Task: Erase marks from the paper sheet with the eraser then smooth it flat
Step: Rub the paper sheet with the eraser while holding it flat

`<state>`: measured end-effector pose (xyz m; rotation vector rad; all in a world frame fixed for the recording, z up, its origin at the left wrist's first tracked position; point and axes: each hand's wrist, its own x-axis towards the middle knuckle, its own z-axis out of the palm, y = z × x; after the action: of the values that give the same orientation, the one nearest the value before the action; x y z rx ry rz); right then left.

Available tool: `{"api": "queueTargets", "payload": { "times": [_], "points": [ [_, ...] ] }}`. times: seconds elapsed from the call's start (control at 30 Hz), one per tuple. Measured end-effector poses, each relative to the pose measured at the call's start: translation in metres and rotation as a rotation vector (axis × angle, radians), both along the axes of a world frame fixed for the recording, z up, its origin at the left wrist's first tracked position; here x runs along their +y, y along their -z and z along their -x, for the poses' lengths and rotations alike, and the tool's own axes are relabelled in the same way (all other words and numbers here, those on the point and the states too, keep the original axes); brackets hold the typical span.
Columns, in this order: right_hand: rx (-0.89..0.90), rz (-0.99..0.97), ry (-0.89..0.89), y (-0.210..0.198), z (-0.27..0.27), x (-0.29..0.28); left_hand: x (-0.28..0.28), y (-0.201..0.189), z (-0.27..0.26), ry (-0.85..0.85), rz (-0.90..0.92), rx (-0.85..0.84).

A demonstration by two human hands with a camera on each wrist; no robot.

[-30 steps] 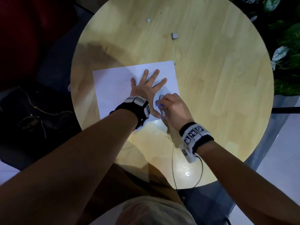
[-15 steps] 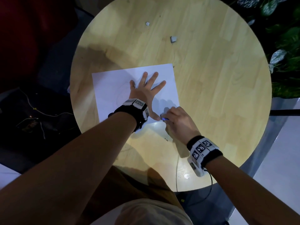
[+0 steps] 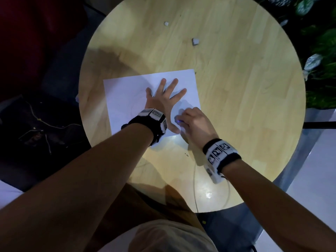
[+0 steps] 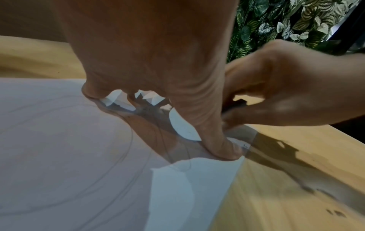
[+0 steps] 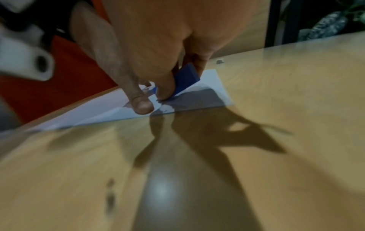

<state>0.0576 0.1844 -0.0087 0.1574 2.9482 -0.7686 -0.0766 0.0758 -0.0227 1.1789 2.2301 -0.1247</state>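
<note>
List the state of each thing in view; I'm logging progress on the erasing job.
White paper sheet: flat on the table, faint pencil curves still on it.
Blue eraser: pinched, tilted, its edge on the sheet's near right corner.
Left hand: fingers spread, pressing the sheet down.
Right hand: gripping the eraser.
Round wooden table: two small pale scraps lying at its far side.

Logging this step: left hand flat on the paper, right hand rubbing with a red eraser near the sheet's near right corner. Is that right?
Not quite: the eraser is blue, as the right wrist view shows. Otherwise yes: the left hand lies flat on the paper sheet and the right hand grips the eraser there.
</note>
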Motion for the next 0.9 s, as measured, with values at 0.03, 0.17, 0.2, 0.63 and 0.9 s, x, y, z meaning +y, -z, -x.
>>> {"api": "queueTargets", "payload": {
  "times": [0.03,0.17,0.2,0.63,0.9],
  "points": [
    [0.002,0.014,0.071,0.002,0.008,-0.007,0.0,0.0,0.0,0.003,0.002,0.002],
    [0.02,0.049,0.159,0.004,-0.011,-0.02,0.001,-0.002,0.0,0.0,0.022,-0.015],
    [0.023,0.061,0.141,0.002,-0.024,-0.017,0.001,-0.003,0.0,-0.004,0.026,-0.019],
    [0.057,0.089,0.402,-0.016,0.018,0.062,0.007,-0.007,-0.002,0.023,0.072,0.006],
    [0.03,0.092,0.26,-0.005,0.018,0.048,0.003,0.003,-0.013,-0.016,-0.06,0.057]
  ]
}}
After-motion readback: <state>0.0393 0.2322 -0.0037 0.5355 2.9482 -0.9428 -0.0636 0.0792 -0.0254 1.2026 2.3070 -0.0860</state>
